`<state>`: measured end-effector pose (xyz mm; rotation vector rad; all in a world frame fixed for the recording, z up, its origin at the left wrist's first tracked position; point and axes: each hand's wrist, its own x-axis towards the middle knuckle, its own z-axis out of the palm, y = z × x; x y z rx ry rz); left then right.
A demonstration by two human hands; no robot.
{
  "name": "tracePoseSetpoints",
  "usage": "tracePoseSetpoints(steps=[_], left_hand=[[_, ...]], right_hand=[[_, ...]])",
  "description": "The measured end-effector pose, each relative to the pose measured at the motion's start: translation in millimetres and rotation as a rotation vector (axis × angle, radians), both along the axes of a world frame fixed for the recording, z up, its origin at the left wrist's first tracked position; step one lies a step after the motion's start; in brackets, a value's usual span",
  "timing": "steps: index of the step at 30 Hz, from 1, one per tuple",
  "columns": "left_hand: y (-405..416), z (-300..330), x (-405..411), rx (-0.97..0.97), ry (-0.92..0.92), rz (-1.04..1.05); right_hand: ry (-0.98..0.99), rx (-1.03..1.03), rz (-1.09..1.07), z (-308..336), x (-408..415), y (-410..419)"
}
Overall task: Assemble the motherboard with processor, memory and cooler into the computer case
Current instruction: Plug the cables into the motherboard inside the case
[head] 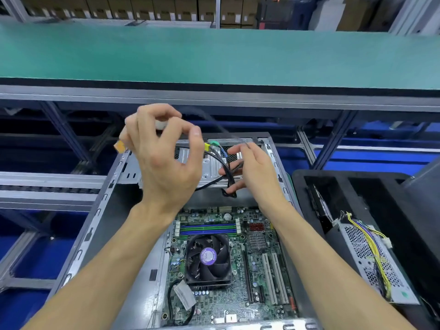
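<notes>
Two hands over our open computer case (100,206): left hand (164,160) pinching a white connector (160,125), right hand (250,170) gripping black cables (228,170); motherboard (238,258) with cooler (208,258) seated inside.

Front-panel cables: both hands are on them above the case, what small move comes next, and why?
Probably lower one connector toward the motherboard. The left hand holds connectors high, the right hand gathers the black cables, and none looks plugged in.
</notes>
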<state>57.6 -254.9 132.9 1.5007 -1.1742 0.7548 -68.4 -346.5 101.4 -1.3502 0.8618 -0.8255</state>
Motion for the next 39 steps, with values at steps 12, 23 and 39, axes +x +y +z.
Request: tracePoseSetpoints(steps=[12,23,39], left_hand=[[-8,-30,1,0.745,0.165,-0.074],[-19,-25,-1,0.548,1.156,-0.693],[-14,-22,-7,0.812,0.812,-0.830]], right_hand=[[-0.034,0.023,-0.051,1,0,2],[0.067,-0.164,-0.070,-3,1,1],[-0.009,-0.118,-0.290,3,-10,-7]])
